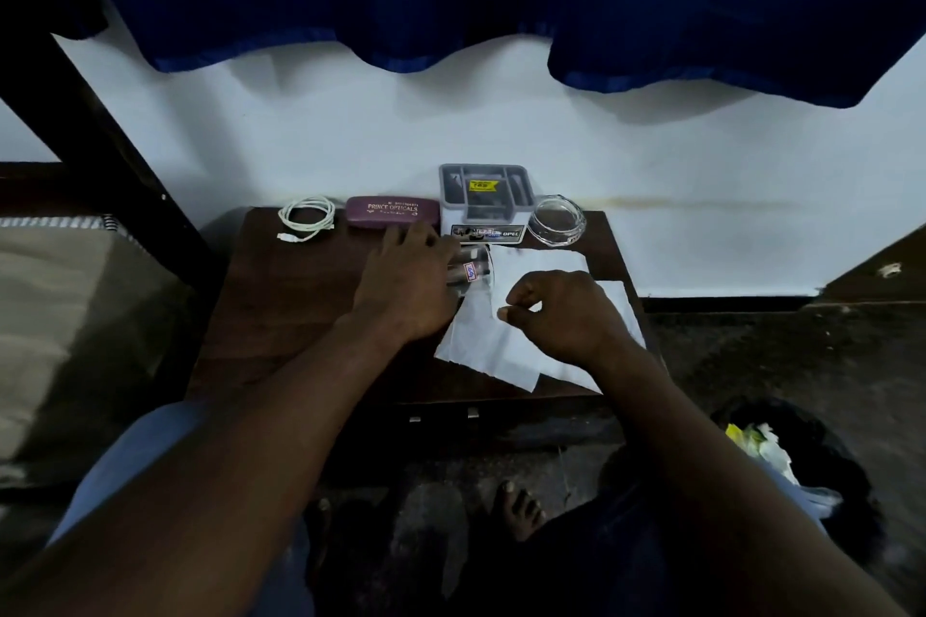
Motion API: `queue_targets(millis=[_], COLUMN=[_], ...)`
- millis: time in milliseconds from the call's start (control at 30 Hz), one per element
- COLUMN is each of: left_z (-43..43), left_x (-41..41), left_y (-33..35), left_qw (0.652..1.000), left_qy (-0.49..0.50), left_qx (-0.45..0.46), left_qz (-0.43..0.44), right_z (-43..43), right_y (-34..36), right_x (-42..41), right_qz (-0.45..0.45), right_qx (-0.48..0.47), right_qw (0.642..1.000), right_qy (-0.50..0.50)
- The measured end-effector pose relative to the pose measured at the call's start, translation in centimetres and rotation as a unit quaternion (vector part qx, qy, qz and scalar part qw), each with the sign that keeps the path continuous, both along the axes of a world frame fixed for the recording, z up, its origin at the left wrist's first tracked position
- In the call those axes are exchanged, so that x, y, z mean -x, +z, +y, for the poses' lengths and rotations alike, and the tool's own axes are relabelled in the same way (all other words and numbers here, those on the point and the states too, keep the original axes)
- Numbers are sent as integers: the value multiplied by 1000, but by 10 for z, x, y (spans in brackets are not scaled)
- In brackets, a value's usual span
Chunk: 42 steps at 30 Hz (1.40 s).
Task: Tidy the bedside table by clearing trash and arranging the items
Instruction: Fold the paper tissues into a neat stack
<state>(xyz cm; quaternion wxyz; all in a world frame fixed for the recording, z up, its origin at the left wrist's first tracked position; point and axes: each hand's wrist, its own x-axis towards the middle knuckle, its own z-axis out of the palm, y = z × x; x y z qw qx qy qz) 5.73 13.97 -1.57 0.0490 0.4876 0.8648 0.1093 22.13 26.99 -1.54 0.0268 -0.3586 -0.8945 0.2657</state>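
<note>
Currently left hand is curled round a clear glass tumbler with a small sticker. It sits at that hand's fingertips, between the two hands, over the far-left corner of the white paper sheet. Right hand pinches thumb to forefinger at a fold in that sheet. Tumbler's long axis looks tipped toward the right hand, but blur leaves it unsure. Lifting the glass should free the sheet for the black trash bag beside the right forearm.
</note>
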Motion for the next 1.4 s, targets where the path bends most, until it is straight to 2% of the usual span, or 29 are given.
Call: queue_targets(millis=[300, 500, 833, 1167, 1400], left_z=[34, 39, 39, 25, 25], left_x=[13, 28, 31, 55, 62], left_y=[-24, -31, -33, -25, -20], left_qw=[998, 997, 995, 993, 992], left_qy=[-7, 1, -10, 48, 64], left_qx=[46, 83, 97, 112, 65], left_qz=[43, -2, 6, -1, -90], right_z=[17, 21, 17, 17, 17], right_y=[-4, -7, -10, -10, -11], right_x=[33, 46, 52, 55, 58], right_qz=[4, 7, -16, -21, -33], right_qx=[7, 14, -3, 22, 24], right_qw=[1000, 1000, 999, 999, 998], right_qy=[12, 25, 43, 34, 38])
